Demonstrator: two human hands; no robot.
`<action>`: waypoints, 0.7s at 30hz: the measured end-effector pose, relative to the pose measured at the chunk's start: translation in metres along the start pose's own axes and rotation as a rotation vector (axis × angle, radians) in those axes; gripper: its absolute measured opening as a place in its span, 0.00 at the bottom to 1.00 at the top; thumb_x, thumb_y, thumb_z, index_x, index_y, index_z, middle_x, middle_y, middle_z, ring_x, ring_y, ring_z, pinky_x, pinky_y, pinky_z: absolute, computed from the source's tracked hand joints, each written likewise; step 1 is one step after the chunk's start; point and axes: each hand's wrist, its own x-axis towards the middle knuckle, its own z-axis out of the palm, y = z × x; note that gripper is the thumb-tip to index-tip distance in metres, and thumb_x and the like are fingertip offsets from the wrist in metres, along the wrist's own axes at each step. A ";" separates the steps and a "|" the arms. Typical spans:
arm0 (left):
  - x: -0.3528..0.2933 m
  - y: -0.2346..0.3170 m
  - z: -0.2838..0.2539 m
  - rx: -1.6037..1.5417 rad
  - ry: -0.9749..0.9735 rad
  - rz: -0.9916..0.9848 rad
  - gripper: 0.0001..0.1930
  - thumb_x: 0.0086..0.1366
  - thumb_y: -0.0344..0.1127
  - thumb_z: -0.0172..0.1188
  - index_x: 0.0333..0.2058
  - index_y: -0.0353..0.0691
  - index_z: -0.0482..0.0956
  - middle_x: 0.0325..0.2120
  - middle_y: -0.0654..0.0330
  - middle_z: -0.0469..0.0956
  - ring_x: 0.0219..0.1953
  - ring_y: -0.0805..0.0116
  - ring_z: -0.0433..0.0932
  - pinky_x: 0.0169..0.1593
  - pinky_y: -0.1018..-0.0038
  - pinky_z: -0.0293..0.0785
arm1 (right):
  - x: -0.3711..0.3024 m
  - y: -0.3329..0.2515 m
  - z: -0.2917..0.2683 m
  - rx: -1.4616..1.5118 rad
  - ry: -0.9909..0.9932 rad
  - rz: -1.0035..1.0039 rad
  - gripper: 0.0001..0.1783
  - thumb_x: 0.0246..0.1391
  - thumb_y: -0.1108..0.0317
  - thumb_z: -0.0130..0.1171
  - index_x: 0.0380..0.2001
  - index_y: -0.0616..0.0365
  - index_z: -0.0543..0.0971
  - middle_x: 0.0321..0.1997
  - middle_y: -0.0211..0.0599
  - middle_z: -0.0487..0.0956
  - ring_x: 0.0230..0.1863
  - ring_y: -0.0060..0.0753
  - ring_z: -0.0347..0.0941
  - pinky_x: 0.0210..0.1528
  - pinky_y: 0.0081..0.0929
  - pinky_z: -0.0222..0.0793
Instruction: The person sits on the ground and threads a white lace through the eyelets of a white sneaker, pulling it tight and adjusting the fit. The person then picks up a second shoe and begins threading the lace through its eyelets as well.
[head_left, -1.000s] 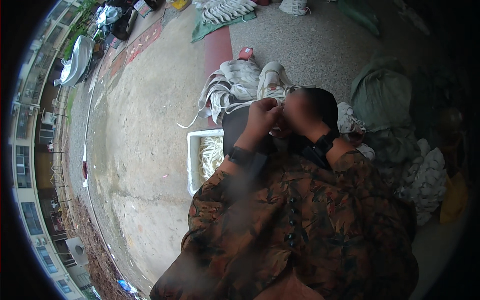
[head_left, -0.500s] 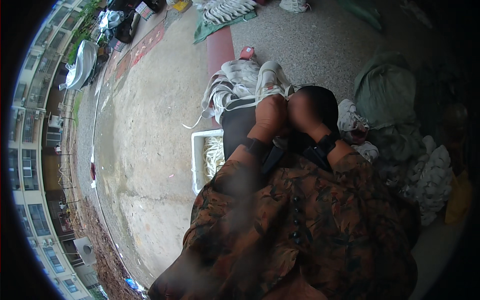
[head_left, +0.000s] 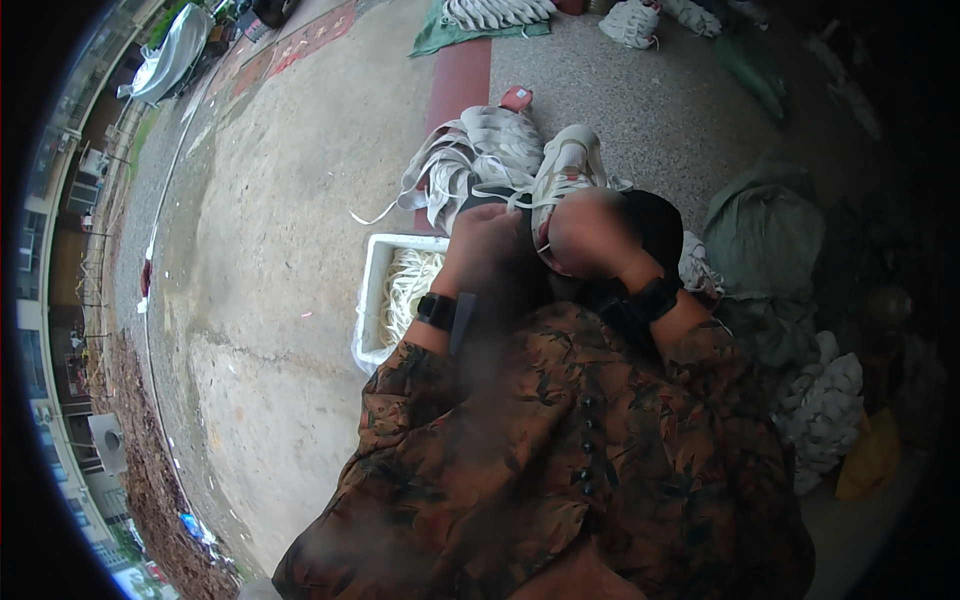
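A white shoe (head_left: 570, 165) rests at my lap, its toe pointing away from me. My right hand (head_left: 592, 235), partly blurred, is closed around its heel end. White shoelace (head_left: 497, 190) runs from the shoe's front toward my left hand (head_left: 484, 232). That hand stands just left of the shoe, its fingers pinched on the lace; their tips are small and smeared. Past my knees lies a heap of white shoe pieces (head_left: 500, 140) with long laces trailing off its left side. A white foam box (head_left: 368, 300) beside my left forearm holds loose white laces (head_left: 408, 285).
A small red object (head_left: 516, 98) sits at the heap's far end. Green sacks (head_left: 765, 235) and stacked white shoe pieces (head_left: 825, 400) stand on my right, near a yellow bag (head_left: 870, 455). Farther off, more white pieces (head_left: 497, 12) lie on a green sheet (head_left: 430, 35).
My left hand has moved left, away from the shoe and my right hand, which were close together before. The shoe's opening now shows more. The whole view has shifted slightly.
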 end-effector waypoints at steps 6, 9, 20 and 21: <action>0.018 -0.006 0.012 -0.118 0.008 0.129 0.03 0.56 0.28 0.61 0.28 0.35 0.77 0.22 0.64 0.76 0.22 0.79 0.72 0.27 0.81 0.68 | 0.004 -0.002 0.011 0.062 -0.086 0.211 0.07 0.47 0.76 0.50 0.23 0.66 0.77 0.20 0.39 0.77 0.21 0.27 0.75 0.23 0.27 0.70; 0.030 -0.014 0.020 0.013 0.078 0.222 0.03 0.53 0.25 0.60 0.28 0.33 0.77 0.21 0.62 0.77 0.23 0.77 0.74 0.27 0.80 0.71 | 0.004 -0.001 0.010 0.133 -0.117 0.277 0.07 0.49 0.78 0.47 0.28 0.66 0.76 0.23 0.35 0.77 0.22 0.20 0.71 0.22 0.19 0.68; 0.047 -0.018 0.032 0.722 0.318 0.547 0.07 0.47 0.32 0.61 0.24 0.34 0.77 0.18 0.53 0.77 0.20 0.61 0.77 0.26 0.69 0.72 | -0.001 0.005 0.013 0.134 -0.109 0.213 0.10 0.51 0.77 0.47 0.37 0.64 0.75 0.27 0.31 0.76 0.23 0.14 0.68 0.23 0.16 0.65; 0.050 -0.021 0.033 0.857 0.353 0.601 0.08 0.47 0.34 0.61 0.23 0.35 0.77 0.19 0.51 0.77 0.21 0.57 0.78 0.26 0.67 0.72 | 0.002 0.009 0.013 0.088 -0.100 0.159 0.10 0.51 0.77 0.47 0.37 0.64 0.75 0.27 0.30 0.76 0.24 0.15 0.68 0.24 0.17 0.66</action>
